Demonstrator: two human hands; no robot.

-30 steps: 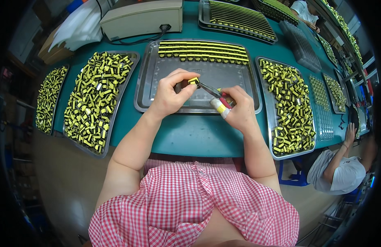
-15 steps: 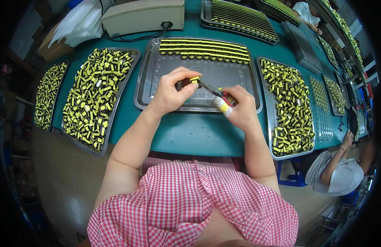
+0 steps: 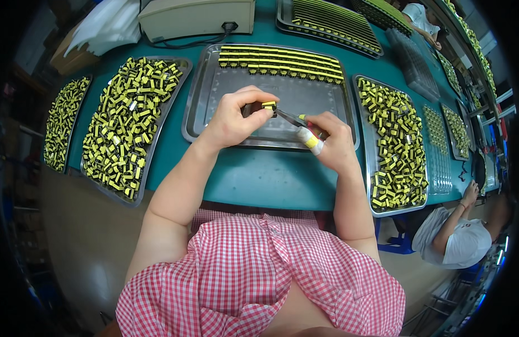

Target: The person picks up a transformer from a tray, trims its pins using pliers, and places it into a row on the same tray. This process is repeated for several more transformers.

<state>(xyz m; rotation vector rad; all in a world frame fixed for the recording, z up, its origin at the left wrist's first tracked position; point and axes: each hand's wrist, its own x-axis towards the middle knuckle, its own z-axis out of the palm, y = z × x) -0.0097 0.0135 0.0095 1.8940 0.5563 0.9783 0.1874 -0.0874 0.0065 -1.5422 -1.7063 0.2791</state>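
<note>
Between thumb and fingers of my left hand [image 3: 225, 121] is a small yellow-taped transformer [image 3: 269, 105] with a black body. My right hand [image 3: 337, 145] is closed round a pair of pliers [image 3: 291, 118] with red and yellow on the handles. The jaws reach the right side of the transformer; whether they grip a pin there is too small to see. White and yellow tape wraps my right thumb. Both hands are over the front part of a metal tray [image 3: 214, 90]. Along its far side stand rows of similar transformers [image 3: 282, 63].
Trays heaped with loose transformers flank me: two at left [image 3: 124, 123] [image 3: 65, 126], one at right [image 3: 391, 146]. Behind are a beige box-shaped device [image 3: 195, 19] with a black cable and another filled tray [image 3: 332, 28]. Clear plastic trays [image 3: 414, 64] lie farther right. Another person [image 3: 453, 236] sits at right.
The whole view has shifted slightly, with the trays a little higher in it. Both hands keep their grips, and the pliers' tips stay at the transformer.
</note>
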